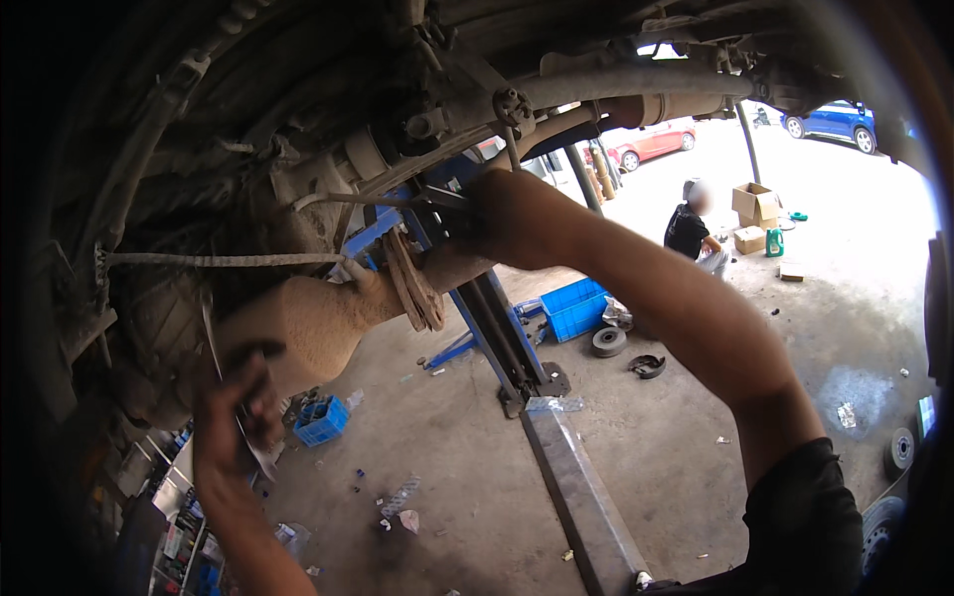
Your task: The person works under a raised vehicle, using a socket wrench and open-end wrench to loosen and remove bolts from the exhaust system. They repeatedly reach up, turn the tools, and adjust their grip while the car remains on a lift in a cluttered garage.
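Under the car on the lift, looking up. Left hand [237,402] is down low, fingers wrapped around a thin metal tool [214,348], prob a wrench, w/ its shaft running up beside the rusty exhaust can [313,323]. Right hand [497,214] is reached up higher, well apart from the left, at the flange joint [415,283] where the pipe [596,84] meets the can. It looks closed on a dark tool [442,199] there, but can't tell the grip for sure, too dark. Tight up top: brackets, a cable [224,260] and the chassis crowd both hands. Lots of open room below tho. Lift post [507,338] stands right behind the joint, blue crate [576,308] past it, then a crouching person [691,228] by cardboard boxes [755,204] out near the bright doorway.
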`<control>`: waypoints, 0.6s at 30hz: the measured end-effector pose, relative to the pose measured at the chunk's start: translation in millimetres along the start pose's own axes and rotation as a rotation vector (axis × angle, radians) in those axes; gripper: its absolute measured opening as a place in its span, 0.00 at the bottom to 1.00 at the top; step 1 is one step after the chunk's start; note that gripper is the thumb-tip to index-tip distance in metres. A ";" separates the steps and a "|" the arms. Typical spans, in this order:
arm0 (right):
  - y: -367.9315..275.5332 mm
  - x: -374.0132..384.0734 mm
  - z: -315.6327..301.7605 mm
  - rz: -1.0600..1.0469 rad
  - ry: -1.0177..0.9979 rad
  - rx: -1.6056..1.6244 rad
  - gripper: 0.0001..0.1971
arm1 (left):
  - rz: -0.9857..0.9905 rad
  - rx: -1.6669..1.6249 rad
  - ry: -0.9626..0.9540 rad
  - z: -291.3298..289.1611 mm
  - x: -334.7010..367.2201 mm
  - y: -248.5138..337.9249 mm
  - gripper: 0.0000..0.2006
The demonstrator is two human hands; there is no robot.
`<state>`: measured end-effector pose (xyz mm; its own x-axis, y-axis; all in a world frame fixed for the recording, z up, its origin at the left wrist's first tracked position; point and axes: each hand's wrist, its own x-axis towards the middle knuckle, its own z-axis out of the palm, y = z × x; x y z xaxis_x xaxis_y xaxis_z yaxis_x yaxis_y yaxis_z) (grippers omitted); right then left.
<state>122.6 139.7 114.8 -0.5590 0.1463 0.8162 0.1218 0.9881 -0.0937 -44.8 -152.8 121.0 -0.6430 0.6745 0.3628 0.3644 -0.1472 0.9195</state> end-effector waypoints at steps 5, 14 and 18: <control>13.5 37.8 -8.9 -0.060 -0.219 -0.011 0.21 | -0.007 0.266 -0.177 35.9 72.4 47.0 0.07; -8.7 55.7 1.7 -0.052 -0.348 -0.087 0.22 | -0.048 0.584 -0.307 84.4 127.5 56.7 0.09; -7.7 53.8 -7.2 -0.011 -0.367 0.015 0.21 | 0.000 0.574 -0.338 89.6 138.0 46.6 0.10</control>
<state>97.5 139.6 163.5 -0.8177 0.1399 0.5584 0.1037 0.9899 -0.0961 -56.1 -1.7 200.4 -0.4303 0.8782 0.2090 0.7252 0.1985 0.6593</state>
